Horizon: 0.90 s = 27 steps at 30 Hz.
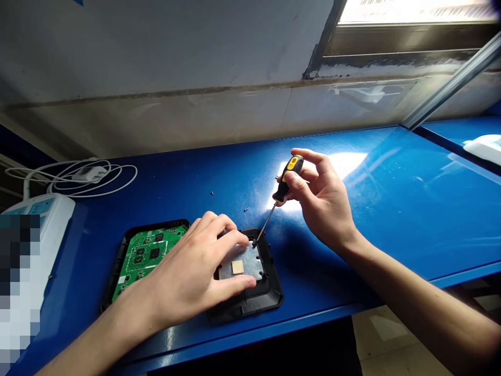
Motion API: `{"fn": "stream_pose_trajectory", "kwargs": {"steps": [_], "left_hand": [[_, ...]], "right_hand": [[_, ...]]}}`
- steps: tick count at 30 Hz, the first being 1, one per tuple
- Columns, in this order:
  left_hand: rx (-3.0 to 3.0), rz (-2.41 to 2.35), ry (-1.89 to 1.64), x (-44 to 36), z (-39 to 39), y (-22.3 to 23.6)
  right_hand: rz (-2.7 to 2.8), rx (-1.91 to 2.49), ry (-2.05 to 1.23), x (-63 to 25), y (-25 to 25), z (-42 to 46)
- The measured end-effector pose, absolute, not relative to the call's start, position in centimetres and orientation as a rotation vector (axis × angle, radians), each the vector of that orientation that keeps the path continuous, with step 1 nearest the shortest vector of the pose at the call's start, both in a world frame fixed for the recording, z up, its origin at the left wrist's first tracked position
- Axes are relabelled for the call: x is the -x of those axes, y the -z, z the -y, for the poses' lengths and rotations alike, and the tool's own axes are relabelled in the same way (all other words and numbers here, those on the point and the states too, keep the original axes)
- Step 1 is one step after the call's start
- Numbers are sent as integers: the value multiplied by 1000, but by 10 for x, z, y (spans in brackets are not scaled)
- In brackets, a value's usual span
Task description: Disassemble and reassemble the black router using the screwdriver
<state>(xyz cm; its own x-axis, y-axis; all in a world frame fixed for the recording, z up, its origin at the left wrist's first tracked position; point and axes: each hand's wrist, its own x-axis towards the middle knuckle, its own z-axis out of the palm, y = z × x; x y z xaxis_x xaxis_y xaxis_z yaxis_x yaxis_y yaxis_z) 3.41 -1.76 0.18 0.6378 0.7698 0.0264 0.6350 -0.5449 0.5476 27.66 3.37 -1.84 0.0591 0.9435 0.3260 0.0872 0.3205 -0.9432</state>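
Observation:
A black plastic case (250,305) lies open on the blue bench, holding a green circuit board (146,256) and a grey metal plate (246,263) with a small tan pad. My left hand (195,269) rests on the board and plate, fingers pressed down around the plate. My right hand (321,196) pinches a yellow-and-black screwdriver (284,183) by its handle. The screwdriver's tip touches the plate's far corner, beside my left index finger.
Two tiny screws (246,210) lie loose on the blue bench (391,209) behind the case. A white power strip (43,219) and coiled white cable (90,175) sit at the far left. A white object (483,146) lies at the right edge. The wall runs close behind.

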Motion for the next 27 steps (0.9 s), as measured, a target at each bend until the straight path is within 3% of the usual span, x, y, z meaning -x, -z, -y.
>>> {"fn": "stream_pose_trajectory", "kwargs": {"steps": [27], "left_hand": [[-2765,-908,-573,-33,19,7]], "right_hand": [[1322,1053,-842,-276,17,-33]]}}
